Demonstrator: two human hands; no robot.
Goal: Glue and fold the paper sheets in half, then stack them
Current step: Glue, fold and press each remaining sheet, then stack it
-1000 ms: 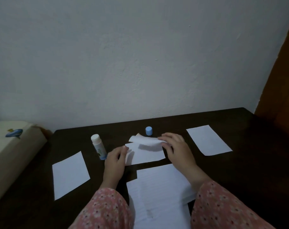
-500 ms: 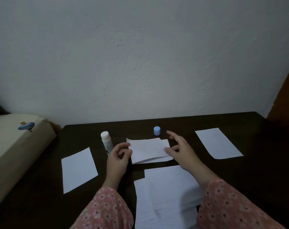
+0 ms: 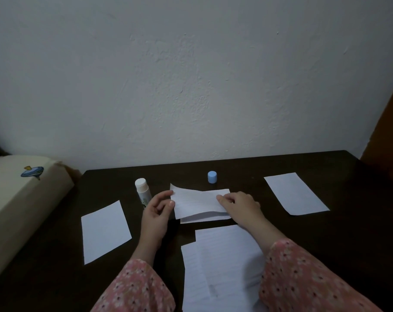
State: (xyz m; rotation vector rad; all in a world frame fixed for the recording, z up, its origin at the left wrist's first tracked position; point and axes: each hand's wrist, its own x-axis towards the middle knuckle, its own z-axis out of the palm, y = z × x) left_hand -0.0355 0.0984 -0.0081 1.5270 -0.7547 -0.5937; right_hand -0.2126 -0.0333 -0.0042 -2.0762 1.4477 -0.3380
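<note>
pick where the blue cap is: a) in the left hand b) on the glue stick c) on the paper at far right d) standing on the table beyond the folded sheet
d: the blue cap stands alone on the table, beyond the folded sheet; the glue stick is uncapped.

pink floral sleeves (image 3: 137,289) cover both forearms; wrists and hands bare.
</note>
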